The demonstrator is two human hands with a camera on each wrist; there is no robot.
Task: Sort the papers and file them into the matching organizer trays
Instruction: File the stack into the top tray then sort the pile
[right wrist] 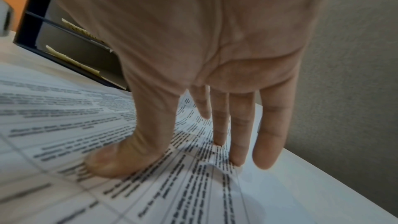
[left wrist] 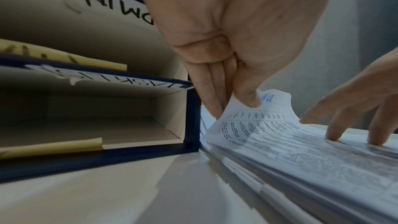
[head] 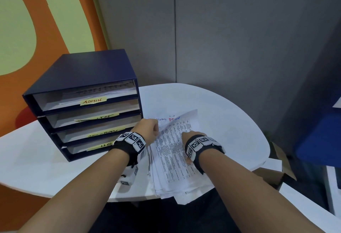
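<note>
Head view: your left hand (head: 147, 128) pinches the top sheet's (head: 177, 138) corner, right hand (head: 193, 136) flat, fingers straight, on it; read it, then choose a tray in the organizer (head: 83, 103) left of your hands

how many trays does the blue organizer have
4, stacked in the organizer: top tray labelled ADMIN, second tray, third tray, bottom tray partly behind the left hand.

arms: bare | 2 wrists: black straps (head: 127, 149), white blocks with black square-pattern markers (head: 195, 145)
</note>
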